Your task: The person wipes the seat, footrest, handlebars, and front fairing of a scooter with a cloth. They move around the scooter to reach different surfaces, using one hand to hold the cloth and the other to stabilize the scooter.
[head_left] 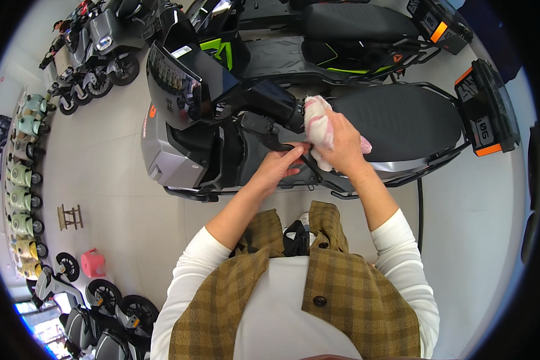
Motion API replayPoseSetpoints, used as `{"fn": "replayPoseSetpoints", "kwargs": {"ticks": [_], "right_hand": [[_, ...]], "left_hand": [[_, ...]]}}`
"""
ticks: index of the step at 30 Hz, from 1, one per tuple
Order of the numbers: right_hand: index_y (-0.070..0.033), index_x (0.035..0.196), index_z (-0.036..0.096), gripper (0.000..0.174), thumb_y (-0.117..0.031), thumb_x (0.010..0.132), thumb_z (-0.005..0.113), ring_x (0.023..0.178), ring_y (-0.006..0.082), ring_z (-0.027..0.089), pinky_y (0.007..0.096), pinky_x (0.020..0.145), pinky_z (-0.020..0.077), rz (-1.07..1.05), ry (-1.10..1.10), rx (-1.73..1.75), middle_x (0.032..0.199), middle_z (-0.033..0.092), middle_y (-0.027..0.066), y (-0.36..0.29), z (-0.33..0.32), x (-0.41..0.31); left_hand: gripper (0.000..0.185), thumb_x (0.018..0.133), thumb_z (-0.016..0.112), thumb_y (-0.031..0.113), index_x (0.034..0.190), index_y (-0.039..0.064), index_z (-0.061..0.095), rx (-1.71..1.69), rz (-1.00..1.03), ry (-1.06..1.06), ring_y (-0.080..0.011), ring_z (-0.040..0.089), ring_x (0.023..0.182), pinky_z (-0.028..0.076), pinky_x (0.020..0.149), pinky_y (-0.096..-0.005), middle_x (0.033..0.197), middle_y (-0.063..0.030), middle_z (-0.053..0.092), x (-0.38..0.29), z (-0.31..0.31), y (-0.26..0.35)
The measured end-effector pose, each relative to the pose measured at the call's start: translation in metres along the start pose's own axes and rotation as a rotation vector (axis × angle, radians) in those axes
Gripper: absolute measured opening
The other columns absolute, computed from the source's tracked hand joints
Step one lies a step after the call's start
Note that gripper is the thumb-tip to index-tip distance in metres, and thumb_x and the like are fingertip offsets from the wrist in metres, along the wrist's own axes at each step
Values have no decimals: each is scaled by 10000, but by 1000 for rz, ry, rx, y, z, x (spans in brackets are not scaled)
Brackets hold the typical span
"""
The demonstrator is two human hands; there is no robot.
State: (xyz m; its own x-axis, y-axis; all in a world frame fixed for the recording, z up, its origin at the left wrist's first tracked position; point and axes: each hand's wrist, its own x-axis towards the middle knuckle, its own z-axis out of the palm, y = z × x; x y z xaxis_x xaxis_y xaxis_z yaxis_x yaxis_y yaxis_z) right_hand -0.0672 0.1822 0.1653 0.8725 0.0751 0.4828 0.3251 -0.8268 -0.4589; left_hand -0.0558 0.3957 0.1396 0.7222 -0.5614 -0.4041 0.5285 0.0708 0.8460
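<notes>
Before me stands a grey and black electric scooter (175, 157), its front to the left. My left hand (276, 167) pinches a black brake lever (312, 168) at the handlebar, thumb on top and fingers beneath. My right hand (344, 139) grips a bunched white and pink cloth (318, 123). The cloth lies against the end of the handlebar and hides the grip there. Just right of that hand is the scooter's black ribbed seat (396, 121). A black switch housing (257, 122) sits to the left of the lever.
A second scooter with green trim (218, 51) stands close behind this one. Black tail boxes (486, 112) jut out at the right. More scooters (24, 198) line the left wall. A pink stool (93, 263) and a small wooden stool (70, 217) are on the tiled floor.
</notes>
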Motion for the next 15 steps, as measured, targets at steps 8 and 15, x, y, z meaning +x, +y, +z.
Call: {"fn": "replayPoseSetpoints", "kwargs": {"ticks": [8, 15], "right_hand": [[-43, 1143, 689, 346, -248, 863, 685, 886, 190, 675, 322, 840, 532, 521, -515, 921, 1003, 726, 72, 67, 0, 40], [-9, 1185, 657, 424, -291, 871, 689, 863, 156, 653, 301, 788, 541, 887, -370, 1030, 1008, 692, 55, 79, 8, 22]], "left_hand": [[386, 1041, 598, 435, 1294, 152, 668, 55, -31, 17, -102, 583, 1107, 493, 905, -299, 1278, 25, 647, -4, 1, 4], [378, 1055, 573, 437, 1290, 157, 667, 104, -16, 31, -103, 574, 1126, 490, 907, -306, 1266, 28, 650, -7, 0, 4]]}}
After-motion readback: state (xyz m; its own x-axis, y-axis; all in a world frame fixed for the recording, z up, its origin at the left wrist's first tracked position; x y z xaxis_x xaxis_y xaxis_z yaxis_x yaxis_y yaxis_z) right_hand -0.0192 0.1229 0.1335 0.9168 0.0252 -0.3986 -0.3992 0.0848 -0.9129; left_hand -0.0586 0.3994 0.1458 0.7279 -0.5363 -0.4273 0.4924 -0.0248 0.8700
